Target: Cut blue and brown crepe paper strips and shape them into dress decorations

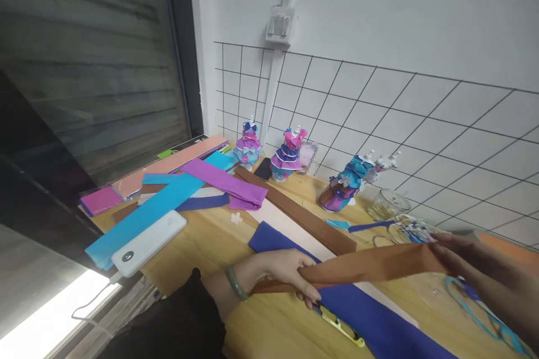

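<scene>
Spanning near right of bench, brown strip is clamped between fingers of left hand and, at farther right end, between fingers of right hand. Light, soft, limp handling is expected; best gripped near both ends. Yellow cutter is placed beside left fingers. Markings on white device cannot be read.
</scene>
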`<state>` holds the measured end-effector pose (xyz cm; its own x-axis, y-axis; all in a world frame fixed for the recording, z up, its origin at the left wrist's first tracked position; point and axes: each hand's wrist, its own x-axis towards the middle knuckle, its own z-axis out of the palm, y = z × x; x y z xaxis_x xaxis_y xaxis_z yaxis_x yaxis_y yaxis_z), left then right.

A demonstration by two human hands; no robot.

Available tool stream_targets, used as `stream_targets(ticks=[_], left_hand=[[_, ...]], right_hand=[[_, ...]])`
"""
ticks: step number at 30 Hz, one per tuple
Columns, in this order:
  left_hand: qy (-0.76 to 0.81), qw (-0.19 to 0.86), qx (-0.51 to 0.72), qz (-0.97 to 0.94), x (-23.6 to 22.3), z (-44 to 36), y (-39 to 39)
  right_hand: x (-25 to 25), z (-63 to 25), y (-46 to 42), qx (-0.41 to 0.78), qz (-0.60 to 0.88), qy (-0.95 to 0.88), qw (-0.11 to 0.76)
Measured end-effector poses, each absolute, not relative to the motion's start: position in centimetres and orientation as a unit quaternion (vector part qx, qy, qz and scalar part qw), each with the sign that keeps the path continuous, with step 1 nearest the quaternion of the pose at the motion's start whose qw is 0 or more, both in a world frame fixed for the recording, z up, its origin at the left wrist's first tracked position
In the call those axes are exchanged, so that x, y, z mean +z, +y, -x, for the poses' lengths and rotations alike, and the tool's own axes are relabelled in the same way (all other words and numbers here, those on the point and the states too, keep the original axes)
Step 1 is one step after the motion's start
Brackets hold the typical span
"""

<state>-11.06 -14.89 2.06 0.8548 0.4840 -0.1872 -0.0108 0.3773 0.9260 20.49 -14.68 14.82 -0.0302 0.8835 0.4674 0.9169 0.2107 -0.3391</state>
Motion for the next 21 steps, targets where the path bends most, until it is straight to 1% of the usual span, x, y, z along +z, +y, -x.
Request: stream_targets(ticks=[2, 4, 6, 8, 10, 12, 14, 17, 19, 21], left_hand=[[0.195, 0.827, 0.175, -0.497, 2.0, 11.1, -14.8], [0.211, 0.831, 0.216, -0.468, 1.8, 11.1, -14.6], [0.259, 0.816, 0.256, -0.45, 1.5, 11.1, -14.4], [0.288, 0.812, 0.27, -0.43, 1.1, 11.2, -14.1], [0.289, 0.821, 0.276, -0.407, 0.9, 11.4, -13.7], [0.294, 0.818, 0.31, -0.386, 0.7, 11.5, -13.4], [0.311, 0.808, 0.352, -0.356, 0.4, 11.6, -13.0], [0.328, 0.799, 0.396, -0.312, 0.0, 11.5, -12.5], [0.326, 0.794, 0.421, -0.294, -0.3, 11.4, -12.2], [0.318, 0.791, 0.442, -0.28, -0.6, 11.4, -12.0]], right_hand=[[14.7, -19.3, -14.0, 0.022, 0.659, -0.696, 0.284], [14.9, -17.4, -13.0, 0.032, 0.644, -0.711, 0.279], [15.4, -15.3, -11.7, -0.017, 0.62, -0.725, 0.299], [15.9, -13.2, -10.0, -0.055, 0.573, -0.755, 0.313], [16.2, -11.3, -8.3, -0.071, 0.535, -0.773, 0.334], [15.8, -9.7, -6.7, -0.075, 0.52, -0.786, 0.326], [14.6, -8.6, -5.6, -0.061, 0.516, -0.792, 0.32], [11.8, -7.8, -5.4, -0.02, 0.513, -0.812, 0.276], [9.6, -7.7, -6.4, 0.013, 0.522, -0.814, 0.253], [7.6, -7.9, -8.2, 0.065, 0.542, -0.8, 0.249]])
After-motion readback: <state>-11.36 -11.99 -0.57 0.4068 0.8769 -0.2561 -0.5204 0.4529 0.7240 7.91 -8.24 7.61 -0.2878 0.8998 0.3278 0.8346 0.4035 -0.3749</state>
